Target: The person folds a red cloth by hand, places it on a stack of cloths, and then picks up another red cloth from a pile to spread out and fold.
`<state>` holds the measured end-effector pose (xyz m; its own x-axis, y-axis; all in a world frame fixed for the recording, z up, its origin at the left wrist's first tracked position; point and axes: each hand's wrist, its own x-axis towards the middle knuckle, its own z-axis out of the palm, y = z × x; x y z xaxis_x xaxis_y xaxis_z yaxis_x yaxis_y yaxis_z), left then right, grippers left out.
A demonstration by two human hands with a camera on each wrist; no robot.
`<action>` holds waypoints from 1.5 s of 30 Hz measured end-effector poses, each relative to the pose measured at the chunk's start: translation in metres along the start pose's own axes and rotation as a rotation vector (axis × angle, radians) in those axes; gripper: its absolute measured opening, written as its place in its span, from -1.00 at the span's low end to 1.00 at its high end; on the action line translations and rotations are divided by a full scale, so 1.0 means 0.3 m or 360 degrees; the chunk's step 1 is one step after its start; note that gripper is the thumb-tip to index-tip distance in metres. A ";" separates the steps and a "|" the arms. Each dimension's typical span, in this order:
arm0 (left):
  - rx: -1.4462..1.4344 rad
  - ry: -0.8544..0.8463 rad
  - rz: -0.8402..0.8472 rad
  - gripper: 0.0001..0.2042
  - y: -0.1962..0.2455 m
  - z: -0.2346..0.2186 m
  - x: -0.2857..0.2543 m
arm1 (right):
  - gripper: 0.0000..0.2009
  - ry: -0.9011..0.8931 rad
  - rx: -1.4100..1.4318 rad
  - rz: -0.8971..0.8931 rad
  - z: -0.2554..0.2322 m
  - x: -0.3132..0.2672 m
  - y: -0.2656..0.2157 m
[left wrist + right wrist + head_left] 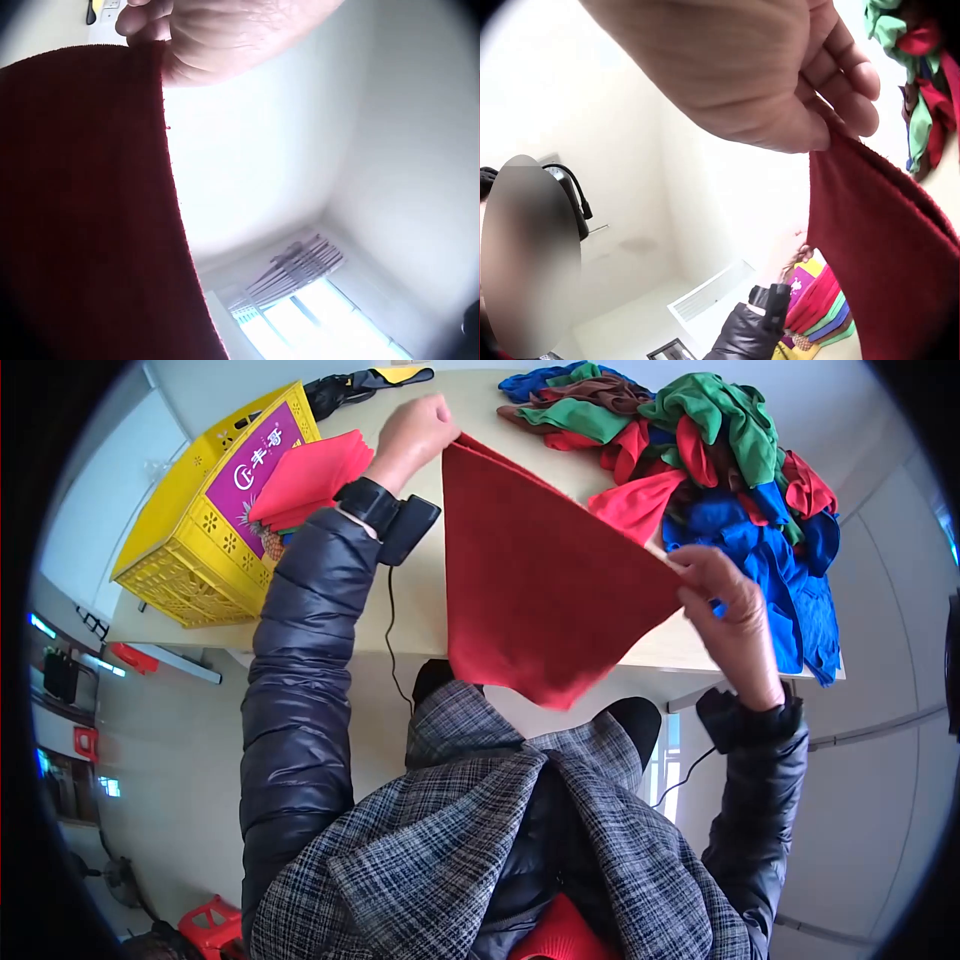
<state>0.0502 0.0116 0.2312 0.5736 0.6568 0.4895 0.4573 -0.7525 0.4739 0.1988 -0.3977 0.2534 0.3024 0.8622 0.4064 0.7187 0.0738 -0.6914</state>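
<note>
A red cloth (550, 580) hangs stretched between both hands above the table's near edge, its lower part drooping toward the lap. The left hand (414, 435) pinches its upper left corner; in the left wrist view that hand (217, 37) grips the cloth (90, 195) at its top. At the right, the right hand (728, 610) pinches another corner between thumb and fingers. The right wrist view shows this hand (757, 75) holding the cloth (877, 225), where two layered edges run away from the fingertips.
A yellow crate (190, 550) with a purple panel stands at the table's left, folded red cloths (315, 480) against it. A loose heap of green, red, brown and blue cloths (735, 550) covers the right side. A black item (345, 392) lies at the back. Cables hang from both wrists.
</note>
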 end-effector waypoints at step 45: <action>-0.1526 -0.0026 -0.0314 -0.82 -0.187 -0.353 0.058 | -0.83 -0.0234 0.0355 -0.0197 -0.053 0.221 -0.282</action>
<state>-0.0374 0.0705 0.2905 0.5588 0.7606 0.3306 -0.1960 -0.2662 0.9438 0.1681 -0.3546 0.3482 0.1152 0.9021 0.4159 0.5843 0.2771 -0.7628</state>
